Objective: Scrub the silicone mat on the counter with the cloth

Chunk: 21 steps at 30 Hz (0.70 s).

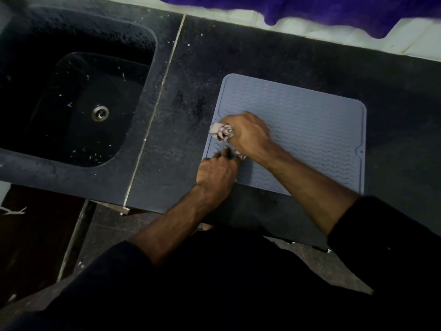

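A grey-blue silicone mat (310,130) with wavy ridges lies flat on the dark counter (262,51). My right hand (250,134) is closed around a crumpled pale cloth (222,131) and presses it on the mat's left part, near the left edge. A bit of the cloth also pokes out under the wrist. My left hand (216,174) rests on the mat's near-left corner, fingers pressing down on it, holding nothing that I can see.
A black sink (59,80) with a metal drain (100,113) is sunk into the counter on the left, beyond a pale seam. A purple fabric (334,8) hangs over the white wall at the back. The counter's front edge runs just below the mat.
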Each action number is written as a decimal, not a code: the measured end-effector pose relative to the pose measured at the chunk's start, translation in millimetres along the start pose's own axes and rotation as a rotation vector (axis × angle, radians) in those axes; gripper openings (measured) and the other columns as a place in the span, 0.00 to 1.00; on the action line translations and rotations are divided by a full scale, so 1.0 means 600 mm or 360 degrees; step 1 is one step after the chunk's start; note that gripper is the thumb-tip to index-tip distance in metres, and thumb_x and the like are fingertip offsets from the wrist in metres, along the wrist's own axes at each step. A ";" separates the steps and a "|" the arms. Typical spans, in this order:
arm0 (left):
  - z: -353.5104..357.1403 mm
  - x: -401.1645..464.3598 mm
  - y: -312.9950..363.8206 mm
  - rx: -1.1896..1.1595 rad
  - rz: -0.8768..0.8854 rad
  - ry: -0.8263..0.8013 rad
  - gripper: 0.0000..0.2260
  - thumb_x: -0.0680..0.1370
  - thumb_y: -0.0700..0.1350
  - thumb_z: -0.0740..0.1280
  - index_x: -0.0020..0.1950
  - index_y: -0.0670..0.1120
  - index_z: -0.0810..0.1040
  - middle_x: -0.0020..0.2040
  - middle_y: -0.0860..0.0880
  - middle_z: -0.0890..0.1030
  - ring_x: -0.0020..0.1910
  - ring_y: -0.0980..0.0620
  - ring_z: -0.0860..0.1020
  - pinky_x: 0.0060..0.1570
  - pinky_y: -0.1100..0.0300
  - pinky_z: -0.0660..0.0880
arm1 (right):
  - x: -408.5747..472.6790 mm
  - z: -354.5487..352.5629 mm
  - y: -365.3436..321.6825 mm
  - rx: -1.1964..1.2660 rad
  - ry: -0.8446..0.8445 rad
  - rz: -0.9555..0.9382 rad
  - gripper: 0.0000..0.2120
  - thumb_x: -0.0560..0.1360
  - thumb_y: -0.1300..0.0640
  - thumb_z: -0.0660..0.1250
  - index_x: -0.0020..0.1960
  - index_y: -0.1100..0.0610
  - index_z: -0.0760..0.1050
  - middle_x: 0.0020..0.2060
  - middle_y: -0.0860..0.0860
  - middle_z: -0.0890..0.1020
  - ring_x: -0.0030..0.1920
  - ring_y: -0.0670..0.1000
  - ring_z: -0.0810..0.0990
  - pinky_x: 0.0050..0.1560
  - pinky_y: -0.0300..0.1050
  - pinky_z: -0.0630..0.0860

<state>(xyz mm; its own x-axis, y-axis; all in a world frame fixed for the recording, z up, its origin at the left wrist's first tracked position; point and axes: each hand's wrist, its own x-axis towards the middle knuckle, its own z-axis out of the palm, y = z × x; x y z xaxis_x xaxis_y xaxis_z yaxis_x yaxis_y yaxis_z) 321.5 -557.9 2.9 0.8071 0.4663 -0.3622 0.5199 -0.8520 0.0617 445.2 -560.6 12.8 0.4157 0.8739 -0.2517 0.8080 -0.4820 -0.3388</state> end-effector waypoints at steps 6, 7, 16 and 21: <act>0.001 -0.001 0.000 0.0001 -0.0022 0.0027 0.20 0.81 0.45 0.61 0.73 0.49 0.64 0.68 0.46 0.71 0.64 0.46 0.72 0.56 0.50 0.72 | 0.011 0.011 0.010 -0.0119 -0.0103 0.0075 0.18 0.70 0.54 0.74 0.60 0.48 0.77 0.50 0.54 0.81 0.49 0.57 0.80 0.49 0.49 0.78; 0.001 0.000 0.000 0.0001 -0.0022 -0.0004 0.21 0.80 0.45 0.61 0.74 0.49 0.63 0.70 0.46 0.68 0.66 0.46 0.71 0.58 0.50 0.72 | 0.002 0.009 0.024 -0.0113 -0.0071 0.0090 0.16 0.71 0.53 0.73 0.58 0.49 0.78 0.49 0.54 0.81 0.48 0.56 0.80 0.47 0.48 0.78; -0.004 0.000 0.005 0.0041 -0.0022 0.0011 0.18 0.80 0.44 0.61 0.71 0.49 0.66 0.66 0.44 0.71 0.61 0.45 0.75 0.52 0.50 0.74 | -0.007 -0.005 0.032 0.0085 0.0051 -0.0018 0.09 0.71 0.58 0.72 0.51 0.50 0.81 0.42 0.50 0.83 0.44 0.54 0.81 0.42 0.46 0.76; -0.002 -0.002 0.007 0.0103 -0.0071 0.0066 0.16 0.81 0.42 0.59 0.68 0.48 0.69 0.61 0.46 0.77 0.57 0.46 0.78 0.50 0.51 0.74 | 0.003 0.021 0.005 -0.0045 -0.0100 -0.0102 0.14 0.70 0.51 0.73 0.55 0.48 0.80 0.47 0.53 0.82 0.47 0.56 0.80 0.45 0.45 0.75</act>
<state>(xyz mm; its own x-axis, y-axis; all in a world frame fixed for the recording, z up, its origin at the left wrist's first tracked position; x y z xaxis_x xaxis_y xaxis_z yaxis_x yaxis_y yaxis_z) 323.1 -561.8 4.9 0.7953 0.5123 -0.3241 0.5373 -0.8433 -0.0143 443.2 -561.5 -0.2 0.3362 0.8969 -0.2872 0.8440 -0.4223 -0.3307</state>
